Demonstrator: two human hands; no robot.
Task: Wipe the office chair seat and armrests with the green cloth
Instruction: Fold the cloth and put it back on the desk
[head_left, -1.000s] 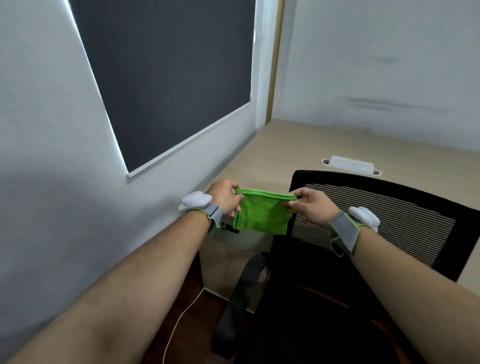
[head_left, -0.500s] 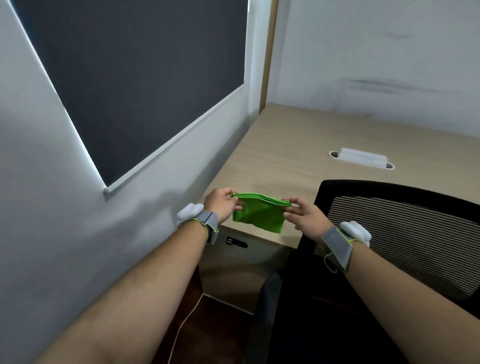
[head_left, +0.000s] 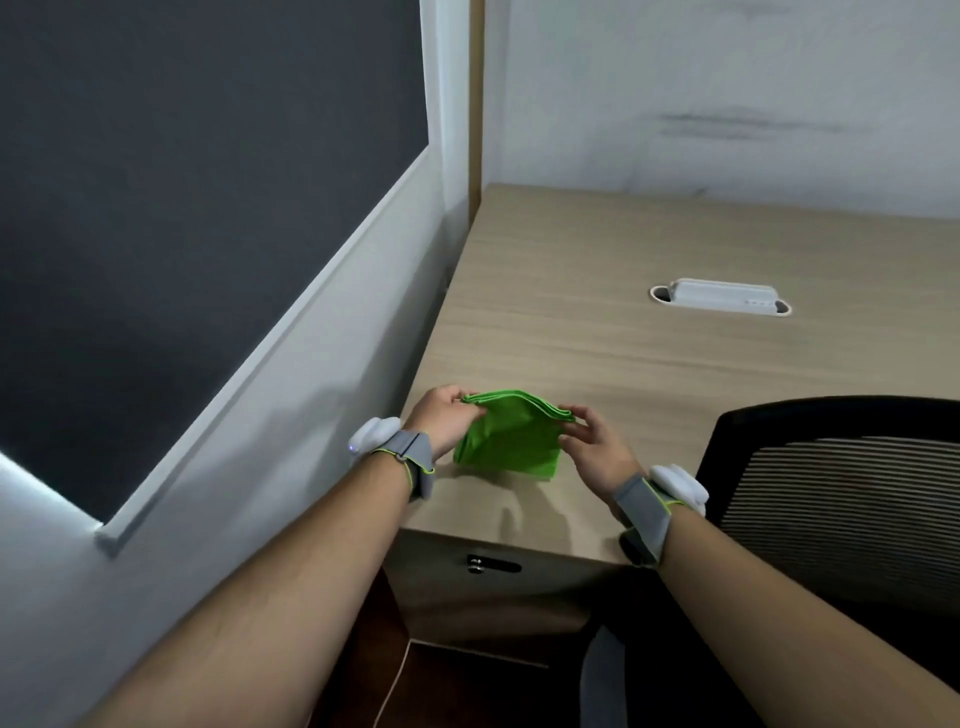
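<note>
A folded green cloth (head_left: 511, 441) hangs between my two hands just above the near left corner of the wooden desk (head_left: 623, 343). My left hand (head_left: 447, 418) pinches the cloth's upper left edge. My right hand (head_left: 592, 447) touches the upper right corner with its fingers loosening; the grip there is hard to judge. The black office chair (head_left: 831, 499) stands at the right, its mesh backrest facing me. A grey armrest (head_left: 602, 675) shows at the bottom; the seat is hidden.
A white cable-port cover (head_left: 719, 296) sits in the desk top. A drawer front with a black lock (head_left: 491, 565) is below the desk edge. A wall with a dark window blind (head_left: 182, 182) runs along the left. A thin white cable (head_left: 389, 691) lies on the dark floor.
Both hands carried the cloth forward and left, from in front of the chair backrest to over the desk corner. The cloth is more bunched, and the right fingers have loosened.
</note>
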